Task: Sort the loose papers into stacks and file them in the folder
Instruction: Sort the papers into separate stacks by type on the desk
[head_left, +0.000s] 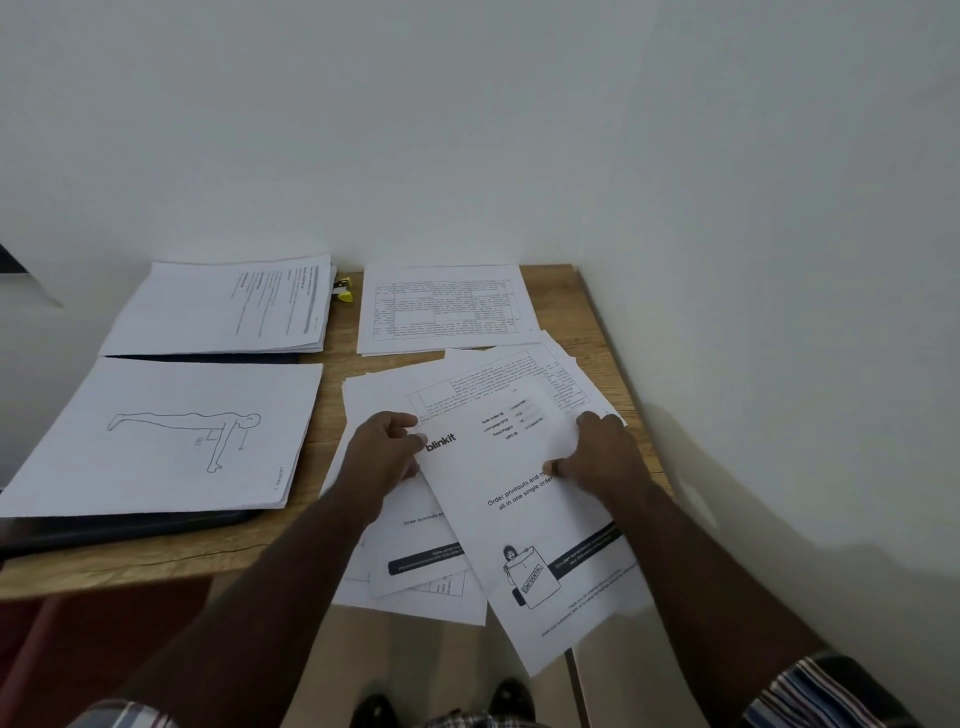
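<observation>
A printed "blinkit" sheet (524, 545) is held over the table's front right corner. My left hand (387, 457) pinches its left edge and my right hand (597, 452) grips its right edge. Under it lies a loose, fanned pile of papers (415, 587), some with tables, overhanging the table edge. Three sorted stacks lie on the table: a drawing of a figure in plank pose (166, 436) at the front left, a text stack (223, 306) at the back left, a table-print stack (447, 306) at the back middle. A dark folder (130, 527) lies under the left stacks.
The wooden table (332, 358) stands in a corner against white walls. A yellow and black clip (343, 291) peeks out beside the text stack. My shoes (511, 699) and tiled floor show below the table edge.
</observation>
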